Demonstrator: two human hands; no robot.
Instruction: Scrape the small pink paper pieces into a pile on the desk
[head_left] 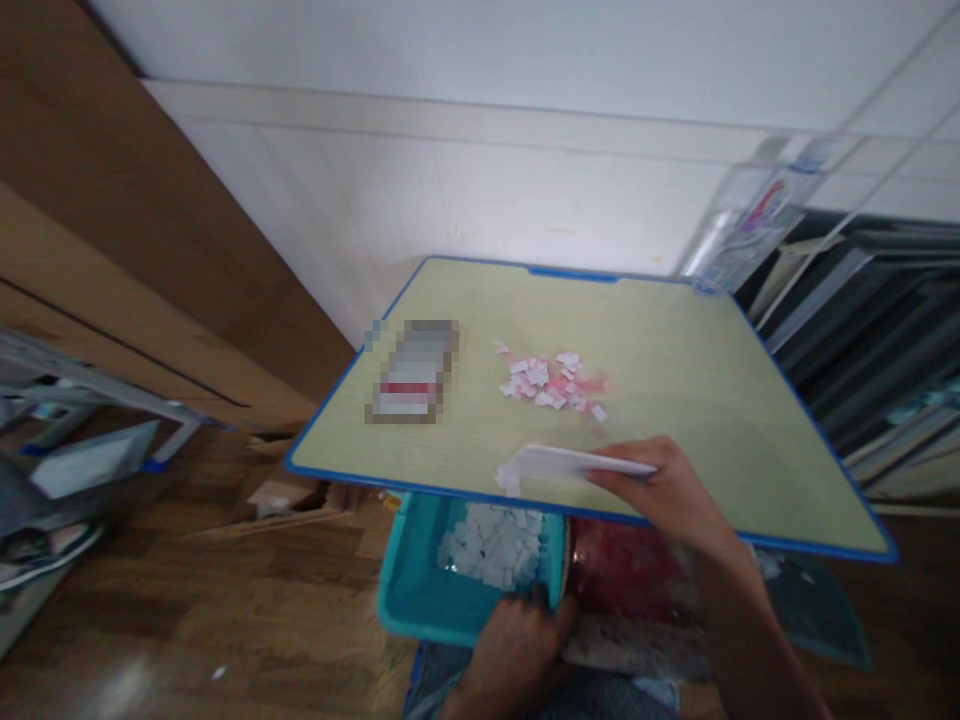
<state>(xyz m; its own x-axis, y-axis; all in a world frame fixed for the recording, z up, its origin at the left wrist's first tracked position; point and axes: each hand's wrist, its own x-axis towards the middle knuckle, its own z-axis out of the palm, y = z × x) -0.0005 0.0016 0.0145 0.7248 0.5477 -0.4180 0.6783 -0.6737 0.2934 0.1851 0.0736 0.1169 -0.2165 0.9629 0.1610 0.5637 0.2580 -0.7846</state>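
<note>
My right hand (667, 485) pinches a flat white card-like sheet (566, 462) by its right end, just above the front edge of the table (675, 350). The sheet's left end looks bent, with a small pale piece hanging below it. Beyond it, small white paper-like squares (538, 375) lie in a loose heap on the tabletop, over pinkish-red stains. Down in front, my left hand (521, 640) is closed at the near right rim of a teal basin (420, 610). A small dark thing shows at its fingers, too unclear to name. More white squares (495, 545) fill part of the basin.
On the table's left lies a blurred-out rectangular object (414, 370). A clear plastic bottle (757, 230) stands at the back right corner. Dark flat panels (862, 310) lean at the right, and a red surface (626, 565) sits beside the basin. Cardboard (289, 490) lies on the floor.
</note>
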